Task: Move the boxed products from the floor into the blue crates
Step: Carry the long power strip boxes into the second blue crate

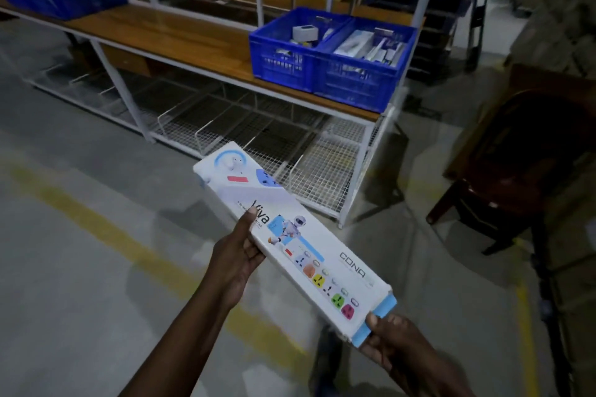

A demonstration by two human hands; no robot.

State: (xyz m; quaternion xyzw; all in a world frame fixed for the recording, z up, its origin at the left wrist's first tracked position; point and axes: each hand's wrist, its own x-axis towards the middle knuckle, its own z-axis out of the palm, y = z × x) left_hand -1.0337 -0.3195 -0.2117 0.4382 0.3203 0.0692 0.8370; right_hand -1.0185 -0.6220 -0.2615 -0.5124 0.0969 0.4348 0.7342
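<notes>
White cardboard, a long box (290, 245) is carried above the floor: the left hand (237, 255) grips its long edge, the right hand (390, 340) pinches its near end. 2 blue crates (332, 58) sit at the shelf's (180, 39) right end. Carrying is under way; next, probably lowering it lengthwise into a crate.

Long white box (292, 240) held level, short of blue crates (332, 55)
</notes>
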